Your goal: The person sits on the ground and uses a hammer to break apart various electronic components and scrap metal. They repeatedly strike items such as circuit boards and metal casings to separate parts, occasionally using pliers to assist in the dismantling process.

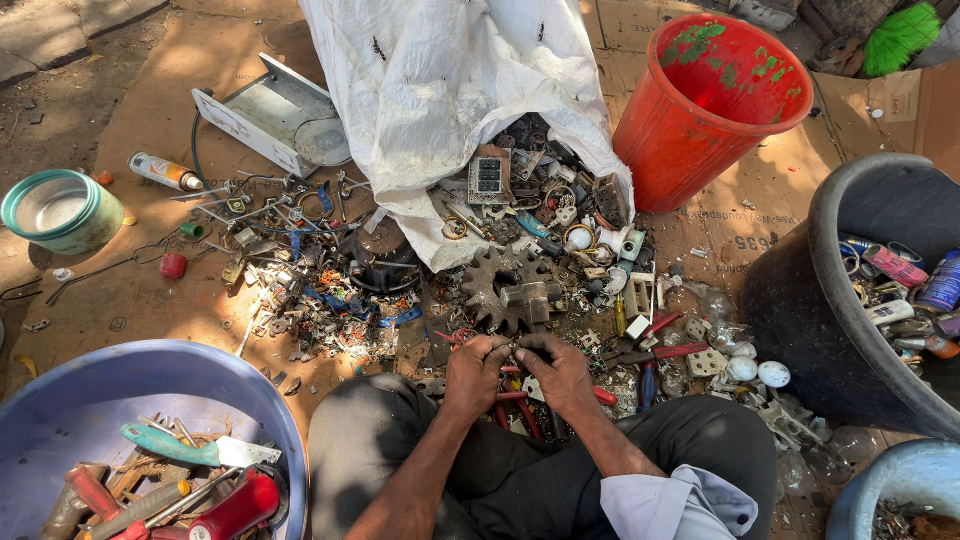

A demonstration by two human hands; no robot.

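sorting scrap — partly done | my left hand (472, 372) and right hand (556, 370) pinch one small metal piece (513, 350) between fingertips, just below the rusty gear (508, 288) | blue tub (150, 385), black tub (800, 300) hold sorted bits | big heap spills from white sack (440, 90) — still unsorted

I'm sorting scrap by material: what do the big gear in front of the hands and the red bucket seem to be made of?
The big gear looks like cast iron or steel: dull, brown-grey and rusty. The red bucket looks like plastic: smooth, uniformly red walls, with green paint smears inside.
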